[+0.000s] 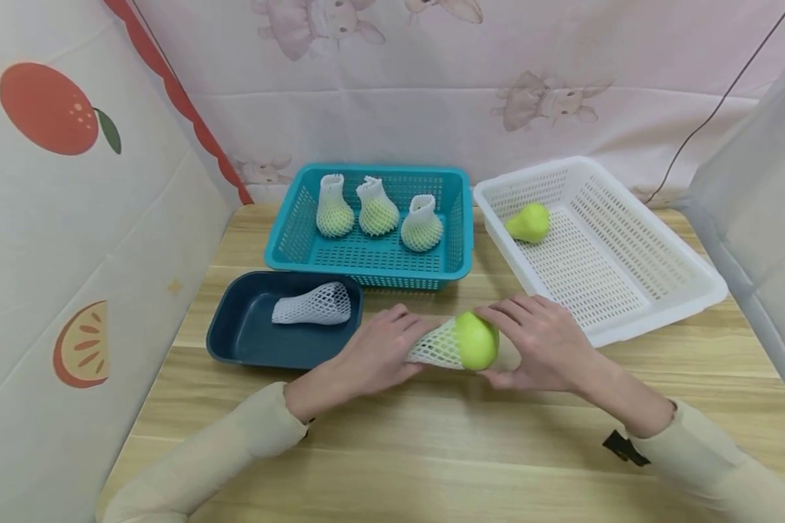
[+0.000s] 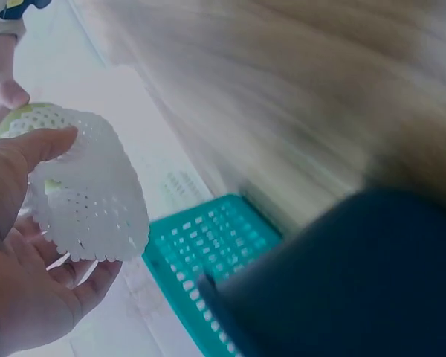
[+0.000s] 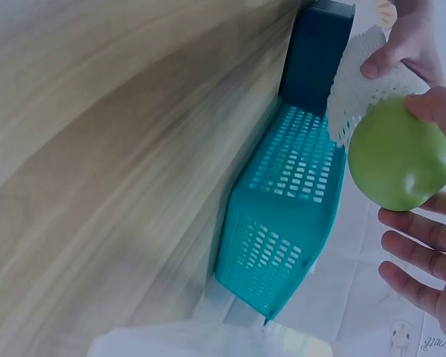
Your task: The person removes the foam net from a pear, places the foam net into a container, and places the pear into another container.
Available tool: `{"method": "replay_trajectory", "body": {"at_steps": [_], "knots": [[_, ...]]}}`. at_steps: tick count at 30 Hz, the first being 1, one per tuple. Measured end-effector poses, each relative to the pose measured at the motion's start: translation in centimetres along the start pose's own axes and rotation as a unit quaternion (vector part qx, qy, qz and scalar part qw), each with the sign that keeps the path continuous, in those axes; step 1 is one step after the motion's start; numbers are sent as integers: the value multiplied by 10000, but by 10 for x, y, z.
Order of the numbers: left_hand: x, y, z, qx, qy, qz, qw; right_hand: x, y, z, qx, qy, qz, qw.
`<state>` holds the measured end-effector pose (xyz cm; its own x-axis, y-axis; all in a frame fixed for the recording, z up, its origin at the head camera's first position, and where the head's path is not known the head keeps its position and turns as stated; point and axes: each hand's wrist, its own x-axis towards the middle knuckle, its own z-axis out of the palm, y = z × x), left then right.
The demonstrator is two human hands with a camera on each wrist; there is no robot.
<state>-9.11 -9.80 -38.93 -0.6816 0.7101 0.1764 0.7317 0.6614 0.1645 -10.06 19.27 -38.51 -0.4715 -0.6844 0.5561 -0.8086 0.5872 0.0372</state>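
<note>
A green pear [image 1: 477,341] is partly inside a white foam net sleeve [image 1: 437,347], held above the table in front of the baskets. My left hand [image 1: 382,347] grips the sleeve, its thumb on top and its fingers underneath in the left wrist view. The pear's bare rounded end points toward my right hand [image 1: 543,345]. In the right wrist view, that hand's thumb and fingertips pinch the pear [image 3: 398,155] from opposite sides. The narrow end of the pear is hidden inside the netting.
A teal basket [image 1: 366,279] holds several sleeved pears. At its near left, a dark blue tray [image 1: 251,341] contains another foam sleeve [image 1: 314,305]. One bare pear [image 1: 531,222] lies in the white basket [image 1: 661,327] on the right. Fabric hangs behind the wooden table [image 1: 432,465].
</note>
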Motion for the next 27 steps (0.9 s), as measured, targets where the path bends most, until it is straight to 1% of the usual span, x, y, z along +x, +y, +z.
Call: {"method": "replay_trajectory", "body": {"at_steps": [3,9,13,15,20,24,27], "knots": [[-4,-6,-6,151,-56,65,9999,-1,4,-4,-6,35,19,10000],[-14,-21,-20,326,-324,245,9986,-2,11,-12,-107,74,51,9999],[-22,-30,-33,359,-408,173,9984,-3,15,-18,-133,153,74,9998],[-26,-35,-39,277,-392,92,9988,-3,18,-21,-165,214,94,9996],[-40,-50,-54,7,-386,-224,9990,-6,26,-28,-279,390,114,9988],[-53,-63,-63,67,-494,-568,9971,-9,32,-33,-336,461,153,9983],[-63,-72,-67,108,-635,-872,9941,-11,35,-36,-370,458,198,9981]]}}
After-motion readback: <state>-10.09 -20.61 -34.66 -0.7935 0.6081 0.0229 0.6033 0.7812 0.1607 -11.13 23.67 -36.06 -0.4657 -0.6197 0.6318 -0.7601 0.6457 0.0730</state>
